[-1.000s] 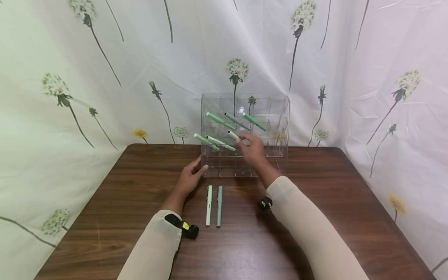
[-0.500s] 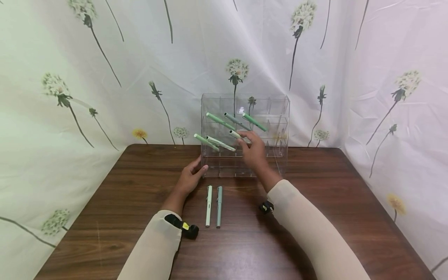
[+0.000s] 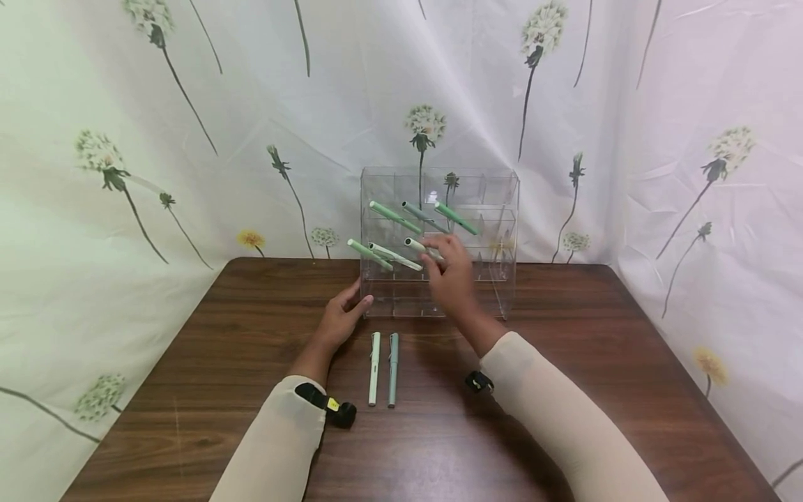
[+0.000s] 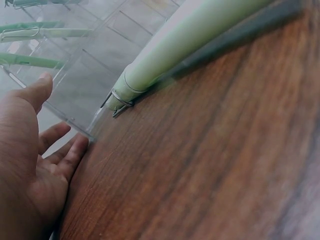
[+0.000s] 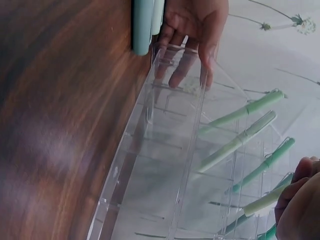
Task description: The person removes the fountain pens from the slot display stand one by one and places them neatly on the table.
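A clear acrylic rack point(image 3: 500, 189) with stepped compartments stands at the back of the table. My right hand point(image 3: 453, 275) pinches a pale green pen point(image 3: 413, 243) between thumb and fingers, in front of the rack's middle tier. The pen lies slanted, and its far end is hidden by the hand. My left hand point(image 3: 339, 322) rests at the rack's lower left side, its extended fingers point(image 4: 75, 152) touching the edge. Leaning in the upper row are a light green pen point(image 3: 394, 217), a grey-green pen point(image 3: 424, 216) and a green pen point(image 3: 456, 218).
Left of the held pen, a light green pen point(image 3: 369, 254) and a whitish pen point(image 3: 395, 256) lean in the lower row. A mint pen point(image 3: 374, 369) and a grey-blue pen point(image 3: 393, 369) lie side by side on the wooden table point(image 3: 251, 335). A dandelion-print curtain point(image 3: 326, 125) hangs behind.
The pen in my right hand first shifts slightly right, then back left and a little lower. The left hand and the other pens stay where they were.
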`<state>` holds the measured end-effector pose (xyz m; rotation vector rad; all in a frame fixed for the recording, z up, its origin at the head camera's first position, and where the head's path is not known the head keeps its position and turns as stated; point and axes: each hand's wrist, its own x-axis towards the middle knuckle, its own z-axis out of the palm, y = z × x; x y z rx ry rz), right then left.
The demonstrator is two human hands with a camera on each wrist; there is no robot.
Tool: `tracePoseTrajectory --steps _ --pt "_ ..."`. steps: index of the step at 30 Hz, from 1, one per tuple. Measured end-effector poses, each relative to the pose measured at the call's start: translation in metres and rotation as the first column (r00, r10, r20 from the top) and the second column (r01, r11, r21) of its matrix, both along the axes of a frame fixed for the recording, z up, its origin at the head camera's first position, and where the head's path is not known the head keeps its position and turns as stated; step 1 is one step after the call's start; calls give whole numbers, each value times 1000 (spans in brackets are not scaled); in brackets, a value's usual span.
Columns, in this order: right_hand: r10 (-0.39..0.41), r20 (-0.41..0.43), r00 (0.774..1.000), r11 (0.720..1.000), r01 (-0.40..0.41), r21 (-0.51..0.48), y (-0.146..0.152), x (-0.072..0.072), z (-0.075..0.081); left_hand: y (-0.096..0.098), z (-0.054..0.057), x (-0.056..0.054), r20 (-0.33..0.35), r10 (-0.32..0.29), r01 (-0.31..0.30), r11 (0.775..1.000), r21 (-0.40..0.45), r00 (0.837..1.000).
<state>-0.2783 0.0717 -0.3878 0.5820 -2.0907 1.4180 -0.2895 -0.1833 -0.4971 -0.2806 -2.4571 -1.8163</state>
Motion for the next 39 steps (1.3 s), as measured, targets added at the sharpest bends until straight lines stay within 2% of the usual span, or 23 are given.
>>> tracePoseTrajectory --steps 6,14,19,24,32,39 --pt "-14 -21 1000 999 14 30 -2 7 -4 -1 0 1 11 -1 1 1000 2 1000" --pt "34 -11 999 997 -33 66 2 19 -13 0 -1 -1 3 -5 4 1000 19 1000" --pt "17 69 997 997 -22 72 3 30 -19 0 0 0 5 -8 7 1000 31 1000" --pt "48 166 985 998 -54 29 4 38 -24 0 2 2 11 -12 12 999 42 1000" --pt "108 213 971 994 -99 -52 10 39 -31 0 2 2 17 -5 5 1000 31 1000" --pt "146 213 966 989 -141 -38 16 42 -34 -1 -1 0 12 -2 2 1000 18 1000"
